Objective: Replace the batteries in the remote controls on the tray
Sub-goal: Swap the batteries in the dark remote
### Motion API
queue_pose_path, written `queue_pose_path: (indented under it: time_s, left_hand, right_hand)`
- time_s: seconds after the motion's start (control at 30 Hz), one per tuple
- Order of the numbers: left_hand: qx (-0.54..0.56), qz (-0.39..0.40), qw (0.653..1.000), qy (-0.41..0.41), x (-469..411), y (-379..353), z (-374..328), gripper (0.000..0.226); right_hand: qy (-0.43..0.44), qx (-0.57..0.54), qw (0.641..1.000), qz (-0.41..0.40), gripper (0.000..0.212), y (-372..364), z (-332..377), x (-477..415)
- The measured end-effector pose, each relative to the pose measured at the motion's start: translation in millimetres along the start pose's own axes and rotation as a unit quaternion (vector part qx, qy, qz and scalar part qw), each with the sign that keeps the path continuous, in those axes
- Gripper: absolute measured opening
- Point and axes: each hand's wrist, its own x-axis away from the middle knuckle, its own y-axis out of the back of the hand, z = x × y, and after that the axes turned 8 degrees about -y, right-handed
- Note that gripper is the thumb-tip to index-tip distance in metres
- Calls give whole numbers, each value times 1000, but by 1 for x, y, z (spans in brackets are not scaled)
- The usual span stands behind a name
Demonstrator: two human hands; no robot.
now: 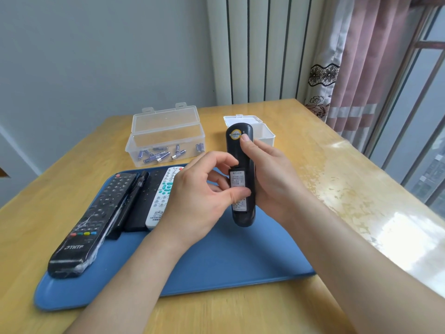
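Observation:
A black remote (pixel 240 145) is held upright above the blue tray (pixel 216 261), its back facing me. My right hand (pixel 269 174) grips it from the right, thumb near a round yellow sticker at the top. My left hand (pixel 199 196) pinches the labelled battery cover (pixel 238 186) on its lower back. On the tray's left lie a large black remote (pixel 94 220) in plastic wrap, a slim black remote (pixel 131 196), another black remote (pixel 144 203) and a white remote (pixel 161 196).
A clear plastic box (pixel 166 136) with its lid up holds several blue batteries (pixel 159 154) behind the tray. A small white open box (pixel 263 131) stands behind the held remote. The wooden table (pixel 337 177) extends right toward curtains and a window.

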Motion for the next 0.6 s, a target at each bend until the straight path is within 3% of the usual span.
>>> queue_pose_path:
  time_s: [0.43, 0.5, 0.6]
  left_hand:
    - [-65, 23, 996, -65, 0, 2, 7, 43]
    - [-56, 24, 998, -14, 0, -1, 6, 45]
    - [71, 4, 991, 116, -3, 1, 8, 54]
  right_hand:
    - [8, -40, 999, -1, 25, 1, 3, 1]
    - [18, -48, 999, -9, 26, 1, 3, 0]
    - [26, -58, 998, -7, 26, -1, 1, 0]
